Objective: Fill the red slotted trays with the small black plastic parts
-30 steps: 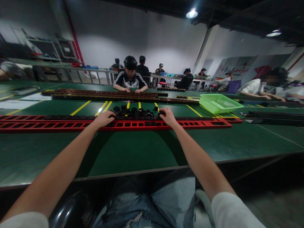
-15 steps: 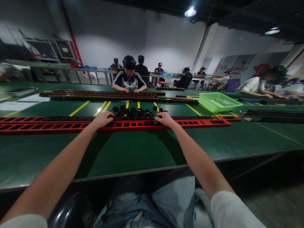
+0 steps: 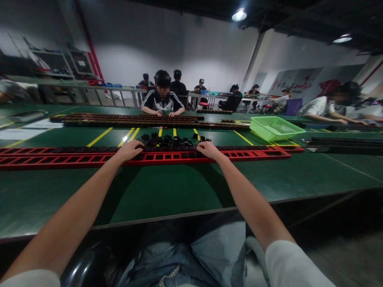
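Observation:
Two long red slotted frames (image 3: 161, 156) lie side by side across the table, with small black square parts seated in some of their slots. My left hand (image 3: 131, 150) rests on the frames with its fingers curled; a dark bit shows at the fingertips, too small to name. Over the near frame, my right hand (image 3: 209, 150) is closed in a pinch, its fingertips down at a slot on a small black part that they mostly hide. Loose black parts (image 3: 176, 140) lie in a heap just behind the frames, between my hands.
A light green plastic basket (image 3: 277, 128) stands behind the frames to the right. Long brown strips (image 3: 134, 118) lie farther back, where a person sits facing me. Dark strips (image 3: 344, 145) lie at the right, papers (image 3: 32, 128) at the left. The table's front edge (image 3: 167, 217) is near me.
The black part that stood tilted under my right fingertips is now down at the frame and mostly hidden. My right hand has shifted very slightly; my left hand stays put.

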{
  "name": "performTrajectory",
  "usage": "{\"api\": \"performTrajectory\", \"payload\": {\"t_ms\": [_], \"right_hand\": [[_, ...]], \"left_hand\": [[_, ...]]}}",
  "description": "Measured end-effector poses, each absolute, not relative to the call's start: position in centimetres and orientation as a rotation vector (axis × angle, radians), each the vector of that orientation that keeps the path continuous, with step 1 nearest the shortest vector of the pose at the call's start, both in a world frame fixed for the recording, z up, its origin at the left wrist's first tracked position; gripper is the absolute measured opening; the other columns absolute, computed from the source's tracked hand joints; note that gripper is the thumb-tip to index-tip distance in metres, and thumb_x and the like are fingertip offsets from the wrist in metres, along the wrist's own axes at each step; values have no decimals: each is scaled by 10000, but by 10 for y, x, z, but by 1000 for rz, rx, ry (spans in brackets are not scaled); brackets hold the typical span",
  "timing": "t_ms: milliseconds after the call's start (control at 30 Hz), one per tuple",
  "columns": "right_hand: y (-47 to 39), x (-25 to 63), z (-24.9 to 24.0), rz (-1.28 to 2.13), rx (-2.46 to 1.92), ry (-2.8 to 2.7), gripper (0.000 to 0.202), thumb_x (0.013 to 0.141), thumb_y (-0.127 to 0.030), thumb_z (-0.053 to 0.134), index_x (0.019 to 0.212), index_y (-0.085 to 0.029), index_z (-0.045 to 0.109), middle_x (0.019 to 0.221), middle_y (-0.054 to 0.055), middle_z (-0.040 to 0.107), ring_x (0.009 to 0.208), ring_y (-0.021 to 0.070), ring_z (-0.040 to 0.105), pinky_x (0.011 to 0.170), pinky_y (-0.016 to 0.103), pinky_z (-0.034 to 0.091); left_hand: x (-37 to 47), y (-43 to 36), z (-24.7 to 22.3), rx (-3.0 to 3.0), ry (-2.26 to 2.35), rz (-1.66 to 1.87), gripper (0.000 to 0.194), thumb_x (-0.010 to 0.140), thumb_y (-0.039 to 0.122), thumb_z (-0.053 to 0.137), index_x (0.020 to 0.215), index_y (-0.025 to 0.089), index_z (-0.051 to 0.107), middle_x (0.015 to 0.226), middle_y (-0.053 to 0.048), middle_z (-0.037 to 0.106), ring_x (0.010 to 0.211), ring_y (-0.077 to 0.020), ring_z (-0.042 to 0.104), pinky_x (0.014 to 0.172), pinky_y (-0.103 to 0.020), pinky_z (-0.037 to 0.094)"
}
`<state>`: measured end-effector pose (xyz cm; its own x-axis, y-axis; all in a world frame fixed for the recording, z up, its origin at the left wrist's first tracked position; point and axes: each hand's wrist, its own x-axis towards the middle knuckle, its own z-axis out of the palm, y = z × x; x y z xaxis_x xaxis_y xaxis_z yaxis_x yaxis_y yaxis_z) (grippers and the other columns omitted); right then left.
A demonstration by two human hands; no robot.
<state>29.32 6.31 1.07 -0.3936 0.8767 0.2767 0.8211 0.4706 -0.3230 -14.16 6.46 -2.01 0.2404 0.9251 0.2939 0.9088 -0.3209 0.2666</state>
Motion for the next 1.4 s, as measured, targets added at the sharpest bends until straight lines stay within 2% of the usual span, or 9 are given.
{"api": "performTrajectory", "payload": {"t_ms": [300, 433, 600, 733, 900, 1000, 1133, 1300, 1400], "right_hand": [[62, 292, 14, 143, -1466, -2372, 253, 921, -278, 532, 782, -172, 714, 729, 34, 670, 687, 157, 568, 633, 250, 363], [57, 295, 19, -48, -1621, -2206, 308, 980, -331, 468, 901, -200, 735, 873, 77, 727, 784, 200, 622, 692, 275, 391], [60, 313, 17, -217, -1816, -1945, 412, 1027, -335, 339, 1039, -187, 724, 1044, 137, 709, 925, 248, 641, 802, 324, 444], [67, 323, 9, -130, -1834, -2019, 389, 1008, -368, 387, 1183, -206, 695, 1273, 143, 643, 1105, 290, 617, 939, 421, 461], [74, 323, 4, -21, -1890, -2144, 481, 1018, -487, 351, 1362, -267, 606, 1493, 117, 509, 1285, 345, 517, 1050, 587, 380], [76, 322, 6, -6, -1916, -2203, 490, 1034, -479, 298, 1325, -280, 637, 1478, 112, 526, 1272, 348, 532, 1047, 595, 371], [74, 322, 7, -8, -1936, -2172, 484, 1030, -486, 320, 1252, -236, 671, 1355, 138, 604, 1209, 329, 575, 1047, 575, 380], [74, 324, 6, -72, -1949, -2074, 501, 1022, -517, 319, 1346, -253, 597, 1382, 153, 552, 1236, 335, 550, 1032, 590, 397], [78, 324, 6, -45, -2006, -2122, 512, 1029, -499, 272, 1320, -267, 624, 1410, 149, 538, 1238, 353, 546, 1023, 641, 374]], "left_hand": [[-144, 68, -24, 2441, 1797, 662, 435, 803, 424, 457, 1083, 196, 699, 1202, -96, 661, 1154, -274, 600, 1092, -404, 441], [-144, 68, -23, 2459, 1794, 648, 462, 811, 432, 441, 1099, 178, 698, 1204, -109, 660, 1159, -279, 599, 1095, -400, 438], [-144, 68, -23, 2464, 1788, 627, 458, 820, 430, 444, 1109, 182, 699, 1208, -106, 659, 1162, -276, 600, 1087, -392, 443], [-144, 69, -25, 2446, 1798, 664, 446, 816, 428, 457, 1098, 190, 708, 1214, -100, 657, 1168, -284, 598, 1091, -405, 442], [-145, 71, -27, 2447, 1797, 671, 462, 818, 442, 449, 1102, 182, 705, 1223, -110, 651, 1178, -288, 591, 1094, -415, 438], [-145, 71, -27, 2455, 1789, 676, 466, 813, 438, 449, 1100, 173, 705, 1221, -116, 654, 1174, -293, 594, 1084, -417, 442], [-146, 71, -27, 2465, 1776, 665, 482, 815, 440, 446, 1111, 159, 703, 1218, -122, 653, 1168, -295, 597, 1078, -418, 448], [-146, 71, -28, 2443, 1802, 647, 500, 818, 438, 441, 1147, 153, 688, 1248, -124, 633, 1179, -292, 592, 1100, -422, 431], [-146, 70, -27, 2433, 1807, 641, 505, 823, 443, 440, 1158, 155, 685, 1261, -123, 626, 1188, -296, 587, 1101, -428, 430]]}}
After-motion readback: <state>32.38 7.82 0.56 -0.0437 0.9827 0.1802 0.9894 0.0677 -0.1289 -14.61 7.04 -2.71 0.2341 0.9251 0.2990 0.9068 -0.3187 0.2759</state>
